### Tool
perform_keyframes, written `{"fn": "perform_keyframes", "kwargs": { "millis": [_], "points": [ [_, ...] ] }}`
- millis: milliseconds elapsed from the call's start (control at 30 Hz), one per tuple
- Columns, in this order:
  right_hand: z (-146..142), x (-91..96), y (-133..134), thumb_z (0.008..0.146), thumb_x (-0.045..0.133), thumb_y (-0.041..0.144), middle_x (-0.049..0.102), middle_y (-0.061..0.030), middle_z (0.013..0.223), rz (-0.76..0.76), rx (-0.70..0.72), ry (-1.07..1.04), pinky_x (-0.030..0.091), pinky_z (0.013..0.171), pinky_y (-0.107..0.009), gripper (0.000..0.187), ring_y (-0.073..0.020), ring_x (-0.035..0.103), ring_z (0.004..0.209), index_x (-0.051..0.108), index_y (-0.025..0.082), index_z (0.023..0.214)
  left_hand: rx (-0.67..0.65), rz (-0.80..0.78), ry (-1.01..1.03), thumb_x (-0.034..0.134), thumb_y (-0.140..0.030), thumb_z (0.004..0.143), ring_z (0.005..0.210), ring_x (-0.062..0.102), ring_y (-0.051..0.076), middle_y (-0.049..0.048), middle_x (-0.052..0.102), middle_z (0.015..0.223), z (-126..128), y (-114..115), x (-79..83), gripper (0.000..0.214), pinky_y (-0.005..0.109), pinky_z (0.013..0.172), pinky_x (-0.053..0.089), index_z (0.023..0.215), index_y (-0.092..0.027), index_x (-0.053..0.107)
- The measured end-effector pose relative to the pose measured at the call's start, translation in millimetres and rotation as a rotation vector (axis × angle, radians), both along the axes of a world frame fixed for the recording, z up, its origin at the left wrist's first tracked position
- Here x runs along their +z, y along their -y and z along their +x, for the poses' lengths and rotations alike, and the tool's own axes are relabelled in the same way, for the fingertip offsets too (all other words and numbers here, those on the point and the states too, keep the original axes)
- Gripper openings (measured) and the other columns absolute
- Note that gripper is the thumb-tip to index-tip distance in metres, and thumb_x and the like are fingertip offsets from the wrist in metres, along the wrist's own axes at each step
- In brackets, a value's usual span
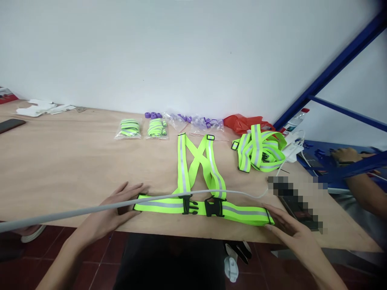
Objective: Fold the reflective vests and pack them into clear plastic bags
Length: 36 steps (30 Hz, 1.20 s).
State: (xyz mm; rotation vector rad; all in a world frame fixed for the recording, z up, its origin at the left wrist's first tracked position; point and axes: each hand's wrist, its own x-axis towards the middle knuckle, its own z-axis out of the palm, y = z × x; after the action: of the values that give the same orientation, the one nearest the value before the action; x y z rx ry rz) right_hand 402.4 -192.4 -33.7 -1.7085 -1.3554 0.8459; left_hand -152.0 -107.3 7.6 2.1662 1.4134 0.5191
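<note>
A neon yellow reflective harness (199, 177) lies spread flat on the wooden table (66, 169), its two shoulder straps crossing and its waist belt along the near edge with black buckles (204, 206) in the middle. My left hand (119, 207) lies flat with fingers stretched out on the belt's left end. My right hand (286, 227) rests open with fingers extended on the belt's right end.
A grey cable (90, 209) runs across the belt from the left. A bundled second harness (260, 152) lies at the right. Two bagged harnesses (142, 129), purple parts (187, 119) and a red bag (244, 123) line the back. Another person's arm (359, 177) is at the right.
</note>
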Motion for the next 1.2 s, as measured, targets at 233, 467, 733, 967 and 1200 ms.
{"fn": "perform_keyframes", "kwargs": {
  "millis": [233, 467, 733, 967, 1200],
  "points": [
    [-7, 6.8, -2, 0.072, 0.083, 0.059, 0.072, -0.0125, 0.132, 0.003, -0.005, 0.017, 0.052, 0.109, -0.048, 0.063, -0.0379, 0.064, 0.126, 0.076, 0.023, 0.123, -0.037, -0.215, 0.287, 0.073, -0.042, 0.089, 0.136, 0.056, 0.035, 0.0047, 0.064, 0.144, 10, -4, 5.0, 0.052, 0.052, 0.111, 0.049, 0.140, -0.033, 0.064],
    [-11, 14.8, -3, 0.073, 0.082, 0.059, 0.072, -0.0126, 0.130, -0.013, 0.037, 0.040, 0.047, 0.113, -0.053, 0.062, -0.0373, 0.063, 0.127, 0.075, 0.024, 0.123, 0.023, -0.317, 0.566, 0.081, -0.041, 0.082, 0.125, 0.064, 0.035, 0.0093, 0.069, 0.133, 15, -3, -1.5, 0.043, 0.050, 0.107, 0.055, 0.121, -0.027, 0.071],
    [-19, 27.7, -8, 0.070, 0.085, 0.059, 0.074, -0.0148, 0.125, 0.002, 0.047, -0.043, 0.053, 0.107, -0.050, 0.060, -0.0350, 0.068, 0.120, 0.073, 0.023, 0.116, 0.074, -0.174, 0.566, 0.083, -0.050, 0.078, 0.120, 0.064, 0.032, 0.0067, 0.067, 0.122, 7, -11, -8.0, 0.045, 0.044, 0.101, 0.058, 0.115, -0.030, 0.067],
    [-13, 20.9, -9, 0.073, 0.084, 0.059, 0.073, -0.0140, 0.124, -0.018, 0.076, 0.011, 0.051, 0.109, -0.050, 0.058, -0.0343, 0.067, 0.122, 0.071, 0.023, 0.116, 0.113, -0.132, 0.447, 0.081, -0.052, 0.078, 0.123, 0.062, 0.034, 0.0093, 0.067, 0.124, 6, -11, -1.5, 0.045, 0.045, 0.100, 0.058, 0.113, -0.027, 0.068],
    [-7, 26.1, -8, 0.077, 0.079, 0.062, 0.074, -0.0121, 0.121, -0.055, 0.134, 0.165, 0.050, 0.110, -0.051, 0.057, -0.0357, 0.066, 0.121, 0.073, 0.023, 0.118, 0.104, -0.090, 0.358, 0.082, -0.052, 0.074, 0.110, 0.068, 0.034, 0.0081, 0.073, 0.115, 0, -14, 9.3, 0.045, 0.040, 0.087, 0.063, 0.111, -0.027, 0.073]
  ]
}}
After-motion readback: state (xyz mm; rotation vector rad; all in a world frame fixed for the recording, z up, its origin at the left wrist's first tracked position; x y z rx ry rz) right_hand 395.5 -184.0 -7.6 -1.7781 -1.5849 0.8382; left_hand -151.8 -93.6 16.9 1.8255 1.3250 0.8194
